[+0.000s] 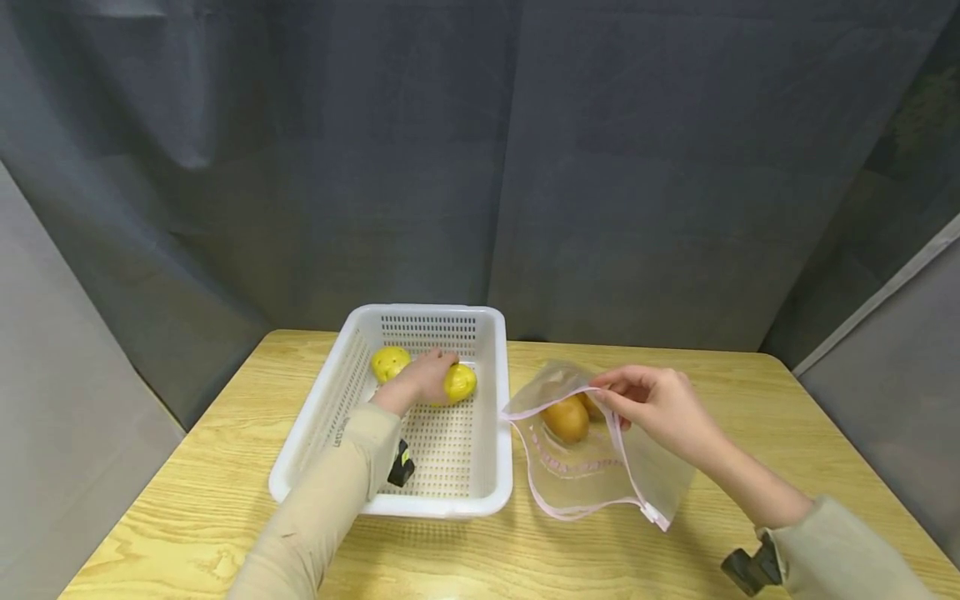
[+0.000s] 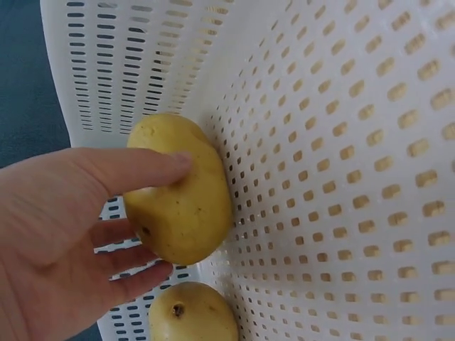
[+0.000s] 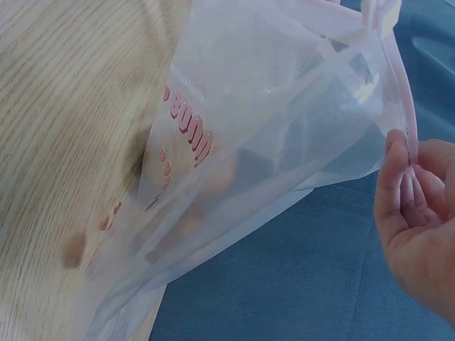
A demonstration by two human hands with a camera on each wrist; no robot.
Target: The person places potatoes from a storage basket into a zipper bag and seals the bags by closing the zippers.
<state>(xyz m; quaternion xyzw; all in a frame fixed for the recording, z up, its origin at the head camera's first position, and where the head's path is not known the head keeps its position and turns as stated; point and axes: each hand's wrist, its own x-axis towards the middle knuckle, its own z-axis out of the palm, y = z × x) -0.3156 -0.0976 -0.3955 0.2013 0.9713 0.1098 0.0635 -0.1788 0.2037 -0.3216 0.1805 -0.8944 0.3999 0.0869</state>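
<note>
Inside the white plastic basket (image 1: 498, 400), my left hand (image 1: 429, 377) grips a yellow potato (image 2: 181, 202), thumb across its top and fingers around its far side. A second potato (image 2: 192, 316) lies close by on the basket floor; in the head view this other potato (image 1: 390, 363) is left of the hand. My right hand (image 1: 660, 408) pinches the pink-edged rim of a clear zip bag (image 1: 577, 479), whose mouth gapes. Brownish rounded items (image 1: 566, 419), resembling potatoes, are in the bag. In the right wrist view they show only blurrily through the printed plastic.
The basket and bag stand side by side on a light wooden table (image 1: 435, 558). A pink-white slider (image 1: 654, 513) sits at the bag's near corner. Dark grey cloth (image 1: 375, 167) hangs behind the table, with grey panels at both sides.
</note>
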